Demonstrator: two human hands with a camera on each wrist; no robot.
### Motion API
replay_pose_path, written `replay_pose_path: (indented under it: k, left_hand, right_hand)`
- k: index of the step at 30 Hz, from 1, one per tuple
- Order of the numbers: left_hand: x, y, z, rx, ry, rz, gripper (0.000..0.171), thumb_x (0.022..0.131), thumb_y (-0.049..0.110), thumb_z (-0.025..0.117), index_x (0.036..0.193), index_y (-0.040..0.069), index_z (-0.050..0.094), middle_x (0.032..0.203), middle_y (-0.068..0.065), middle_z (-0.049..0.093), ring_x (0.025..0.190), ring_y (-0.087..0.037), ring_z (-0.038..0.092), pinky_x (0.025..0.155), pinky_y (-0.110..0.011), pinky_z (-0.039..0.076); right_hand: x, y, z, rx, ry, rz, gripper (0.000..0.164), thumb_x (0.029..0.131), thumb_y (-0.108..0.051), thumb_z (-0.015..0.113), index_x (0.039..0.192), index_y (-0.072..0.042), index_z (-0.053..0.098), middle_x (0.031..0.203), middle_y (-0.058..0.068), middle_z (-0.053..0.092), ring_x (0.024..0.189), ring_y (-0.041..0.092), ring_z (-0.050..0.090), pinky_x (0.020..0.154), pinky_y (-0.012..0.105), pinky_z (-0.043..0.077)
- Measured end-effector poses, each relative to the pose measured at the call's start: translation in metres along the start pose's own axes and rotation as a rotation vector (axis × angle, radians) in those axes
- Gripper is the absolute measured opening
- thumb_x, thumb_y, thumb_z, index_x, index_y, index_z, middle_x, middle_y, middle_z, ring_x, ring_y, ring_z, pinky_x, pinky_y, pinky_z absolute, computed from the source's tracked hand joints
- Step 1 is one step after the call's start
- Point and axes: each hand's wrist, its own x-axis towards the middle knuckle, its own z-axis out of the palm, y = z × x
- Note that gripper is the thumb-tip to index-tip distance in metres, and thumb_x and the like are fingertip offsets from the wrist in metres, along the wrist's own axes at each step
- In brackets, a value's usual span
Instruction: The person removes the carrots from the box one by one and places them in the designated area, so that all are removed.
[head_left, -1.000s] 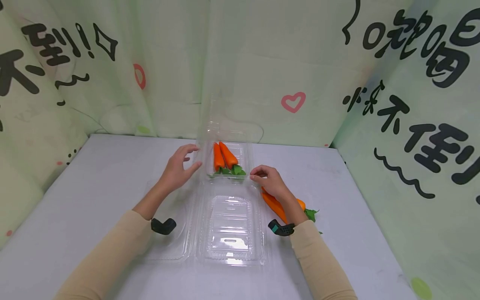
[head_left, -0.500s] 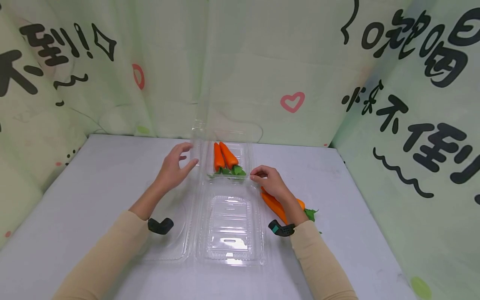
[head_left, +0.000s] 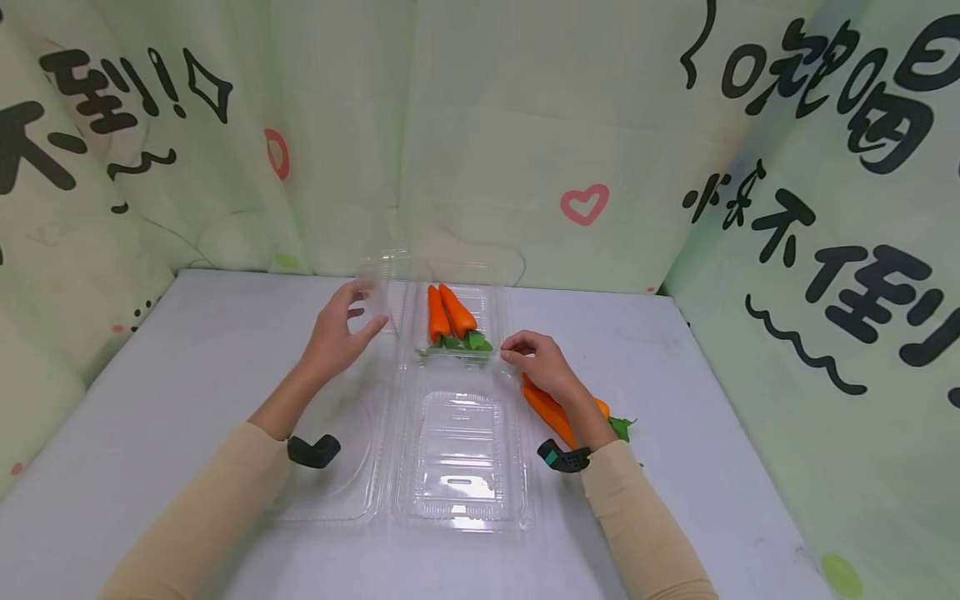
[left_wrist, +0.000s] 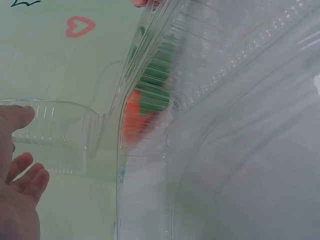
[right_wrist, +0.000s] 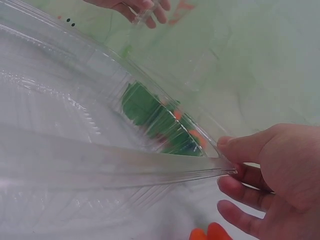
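Observation:
Two orange carrots (head_left: 451,314) with short green leaves lie in a clear plastic container (head_left: 492,310) at the back. My left hand (head_left: 332,333) holds the raised clear lid (head_left: 392,265) at its left, thumb on one side, index fingertip behind the plastic. In the left wrist view the lid's ridged end (left_wrist: 62,135) passes between thumb and index finger, the other fingers loosely bent. My right hand (head_left: 538,357) pinches the rim at the back container's front right corner. The right wrist view shows the thumb and index finger on that corner, greens visible through the wall.
A second clear container (head_left: 461,454) stands in front of the first, and its flat lid (head_left: 330,492) lies to the left under my left forearm. More orange carrots (head_left: 550,412) lie beneath my right wrist. Printed curtains (head_left: 487,125) enclose the white table (head_left: 187,375).
My left hand has moved left and slightly down, and the lid has tilted left with it. The right hand has stayed at the corner. The carrots have not moved.

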Motion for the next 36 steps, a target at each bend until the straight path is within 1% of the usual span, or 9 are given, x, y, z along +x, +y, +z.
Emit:
replay_pose_path:
  k: [4, 9, 16, 24, 29, 36]
  left_hand:
    - [0.000, -0.001, -0.003, -0.026, 0.015, 0.002, 0.062, 0.089, 0.013, 0.069, 0.139, 0.002, 0.036, 0.138, -0.018, 0.047, 0.129, -0.034, 0.048, 0.101, -0.047, 0.047]
    - [-0.001, -0.003, -0.007, -0.063, 0.026, 0.013, 0.064, 0.087, 0.011, 0.071, 0.140, 0.002, 0.034, 0.137, -0.018, 0.047, 0.129, -0.034, 0.048, 0.101, -0.047, 0.047]
    - [-0.004, -0.005, -0.013, -0.062, 0.061, 0.032, 0.066, 0.087, 0.009, 0.071, 0.140, 0.002, 0.033, 0.137, -0.018, 0.047, 0.128, -0.034, 0.050, 0.100, -0.046, 0.048]
    - [-0.008, -0.008, -0.020, -0.063, 0.068, 0.009, 0.072, 0.088, 0.011, 0.070, 0.146, 0.003, 0.027, 0.141, -0.018, 0.045, 0.130, -0.034, 0.048, 0.102, -0.048, 0.045]
    - [-0.012, -0.012, -0.025, -0.056, 0.082, 0.009, 0.073, 0.088, 0.011, 0.070, 0.147, 0.004, 0.026, 0.142, -0.018, 0.046, 0.130, -0.034, 0.048, 0.102, -0.048, 0.046]
    - [-0.018, -0.019, -0.032, -0.041, 0.093, -0.026, 0.072, 0.089, 0.013, 0.069, 0.147, 0.005, 0.027, 0.141, -0.018, 0.046, 0.129, -0.034, 0.049, 0.102, -0.049, 0.045]
  right_hand:
    - [-0.001, 0.000, 0.000, 0.001, 0.000, -0.003, 0.017, 0.094, -0.021, 0.063, 0.106, -0.008, 0.065, 0.106, 0.010, 0.065, 0.099, 0.023, 0.056, 0.083, 0.026, 0.046]
    - [-0.001, 0.000, -0.001, 0.001, -0.003, -0.001, 0.018, 0.094, -0.021, 0.063, 0.106, -0.008, 0.065, 0.106, 0.010, 0.065, 0.099, 0.023, 0.056, 0.082, 0.025, 0.046]
    - [-0.001, 0.001, -0.001, -0.005, -0.003, 0.017, 0.017, 0.094, -0.022, 0.063, 0.106, -0.010, 0.064, 0.107, 0.008, 0.064, 0.100, 0.023, 0.055, 0.083, 0.026, 0.047]
    - [-0.001, 0.001, -0.002, -0.011, -0.006, 0.013, 0.018, 0.095, -0.023, 0.062, 0.107, -0.010, 0.064, 0.108, 0.008, 0.064, 0.100, 0.023, 0.055, 0.085, 0.027, 0.047]
    - [-0.001, 0.002, -0.002, -0.012, -0.004, 0.014, 0.018, 0.095, -0.022, 0.062, 0.108, -0.009, 0.064, 0.108, 0.009, 0.064, 0.101, 0.024, 0.055, 0.087, 0.030, 0.047]
    - [-0.001, 0.002, -0.001, -0.021, 0.002, 0.012, 0.017, 0.095, -0.021, 0.062, 0.107, -0.010, 0.064, 0.108, 0.009, 0.064, 0.100, 0.024, 0.055, 0.088, 0.031, 0.047]
